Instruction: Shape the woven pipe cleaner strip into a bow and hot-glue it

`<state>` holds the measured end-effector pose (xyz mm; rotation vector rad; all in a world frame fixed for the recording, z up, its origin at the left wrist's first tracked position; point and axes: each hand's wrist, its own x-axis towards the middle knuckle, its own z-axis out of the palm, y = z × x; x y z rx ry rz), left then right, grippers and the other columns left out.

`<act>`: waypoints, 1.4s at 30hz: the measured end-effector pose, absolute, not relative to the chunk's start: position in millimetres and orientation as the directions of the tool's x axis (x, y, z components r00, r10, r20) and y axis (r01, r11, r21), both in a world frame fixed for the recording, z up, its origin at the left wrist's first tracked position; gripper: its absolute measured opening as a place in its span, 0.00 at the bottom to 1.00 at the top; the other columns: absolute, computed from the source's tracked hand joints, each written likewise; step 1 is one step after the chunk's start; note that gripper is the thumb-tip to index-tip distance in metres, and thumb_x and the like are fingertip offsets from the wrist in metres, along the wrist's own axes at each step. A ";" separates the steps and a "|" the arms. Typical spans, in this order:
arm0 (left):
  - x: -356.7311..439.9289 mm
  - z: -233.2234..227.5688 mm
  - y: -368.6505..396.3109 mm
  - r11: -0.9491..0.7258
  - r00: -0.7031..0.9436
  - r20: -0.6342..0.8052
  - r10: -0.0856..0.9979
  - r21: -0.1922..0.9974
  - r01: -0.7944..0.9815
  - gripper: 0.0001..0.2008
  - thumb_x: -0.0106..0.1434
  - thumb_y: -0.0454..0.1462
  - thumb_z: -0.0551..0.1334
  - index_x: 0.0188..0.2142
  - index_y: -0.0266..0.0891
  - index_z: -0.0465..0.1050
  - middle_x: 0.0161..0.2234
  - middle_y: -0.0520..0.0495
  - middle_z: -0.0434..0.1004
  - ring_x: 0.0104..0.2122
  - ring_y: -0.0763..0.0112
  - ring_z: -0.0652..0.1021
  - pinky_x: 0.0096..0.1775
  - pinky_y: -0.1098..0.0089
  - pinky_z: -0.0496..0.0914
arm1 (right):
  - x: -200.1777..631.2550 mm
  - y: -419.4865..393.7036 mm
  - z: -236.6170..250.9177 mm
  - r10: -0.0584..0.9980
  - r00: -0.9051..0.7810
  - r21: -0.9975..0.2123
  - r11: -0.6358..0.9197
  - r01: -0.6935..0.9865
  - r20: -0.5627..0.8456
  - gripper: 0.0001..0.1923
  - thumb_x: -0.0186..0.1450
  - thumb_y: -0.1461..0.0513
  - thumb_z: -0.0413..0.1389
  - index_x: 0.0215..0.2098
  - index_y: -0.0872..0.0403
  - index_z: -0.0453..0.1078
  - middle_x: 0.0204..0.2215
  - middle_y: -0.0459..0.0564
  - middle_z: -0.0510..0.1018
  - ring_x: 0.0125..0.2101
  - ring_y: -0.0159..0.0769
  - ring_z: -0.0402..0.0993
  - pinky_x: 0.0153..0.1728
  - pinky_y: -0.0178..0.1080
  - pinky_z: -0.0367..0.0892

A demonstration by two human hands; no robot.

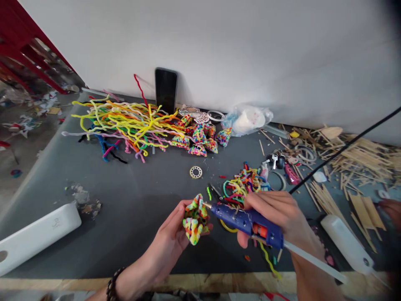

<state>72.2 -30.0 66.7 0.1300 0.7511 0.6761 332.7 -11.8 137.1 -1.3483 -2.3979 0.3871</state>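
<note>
My left hand (171, 234) holds a small multicoloured pipe-cleaner piece (194, 219) just above the dark table. My right hand (275, 213) grips a blue hot glue gun (247, 221), whose nozzle tip touches the top of that piece. A clear glue stick (313, 261) juts out of the gun's back, and a black cord (344, 148) runs off to the upper right. Under the gun lies a heap of cut pipe-cleaner scraps (242, 184).
A big bundle of coloured pipe cleaners (125, 121) and several finished woven pieces (197, 140) lie at the back, near a phone (166, 90) leaning on the wall. Wooden sticks (354, 163) crowd the right. White cases sit at left (37, 236) and right (346, 246).
</note>
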 end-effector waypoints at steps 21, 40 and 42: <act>71.9 66.7 -30.1 0.778 0.542 -0.573 0.614 0.324 -0.539 0.16 0.74 0.46 0.60 0.53 0.38 0.76 0.49 0.40 0.83 0.46 0.56 0.84 0.53 0.57 0.74 | 333.7 -7.8 137.0 0.829 -0.517 -0.385 0.558 0.735 0.214 0.25 0.66 0.45 0.64 0.27 0.50 0.58 0.20 0.40 0.61 0.20 0.31 0.59 0.25 0.38 0.49; 74.8 70.5 -24.6 0.762 0.536 -0.573 0.620 0.277 -0.585 0.16 0.74 0.45 0.61 0.51 0.36 0.79 0.50 0.39 0.84 0.45 0.57 0.84 0.54 0.56 0.76 | 341.4 -10.0 130.6 0.790 -0.573 -0.345 0.612 0.711 0.218 0.19 0.73 0.50 0.57 0.30 0.51 0.59 0.21 0.41 0.64 0.20 0.31 0.59 0.26 0.38 0.50; 74.5 70.4 -24.6 0.761 0.536 -0.572 0.621 0.278 -0.586 0.17 0.75 0.45 0.60 0.52 0.35 0.79 0.50 0.39 0.84 0.46 0.57 0.84 0.55 0.55 0.75 | 341.6 -10.5 130.9 0.789 -0.577 -0.326 0.614 0.719 0.213 0.21 0.72 0.49 0.58 0.29 0.51 0.59 0.21 0.41 0.64 0.20 0.31 0.60 0.26 0.38 0.50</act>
